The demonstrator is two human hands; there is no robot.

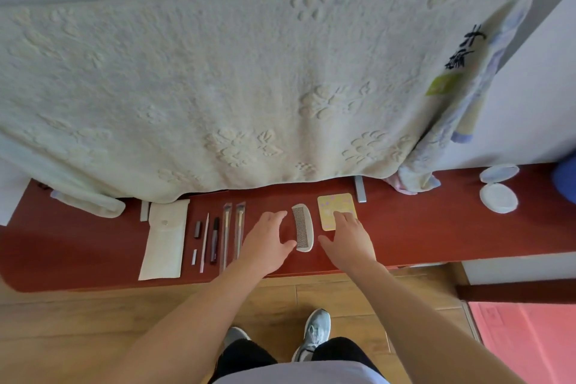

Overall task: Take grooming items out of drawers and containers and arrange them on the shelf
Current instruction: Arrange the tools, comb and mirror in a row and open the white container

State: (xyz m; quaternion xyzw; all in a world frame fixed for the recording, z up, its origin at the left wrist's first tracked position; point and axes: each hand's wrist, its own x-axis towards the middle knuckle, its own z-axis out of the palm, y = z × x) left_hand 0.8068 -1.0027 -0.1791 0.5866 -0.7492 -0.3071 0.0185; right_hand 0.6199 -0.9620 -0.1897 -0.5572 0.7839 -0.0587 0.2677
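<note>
A pale embossed towel [218, 87] hangs over the back of a long red shelf [436, 227], where a person standing on a wood floor lines up grooming items in a row. From the left lie a white snap pouch [163, 240], a few small sticks and a dark pen-like tube [215, 240], two wrapped brushes [232, 234], a white comb [303, 227] and a yellow square compact [335, 207]; an open round powder case [498, 188] sits well apart at the far right. The left hand [268, 246] rests with fingers spread, thumb touching the comb's near end, gripping nothing. The right hand [350, 238], also open, has fingertips on the compact. The arranging step appears well along; next, likely, is nudging comb and compact straight and evenly spaced.
</note>
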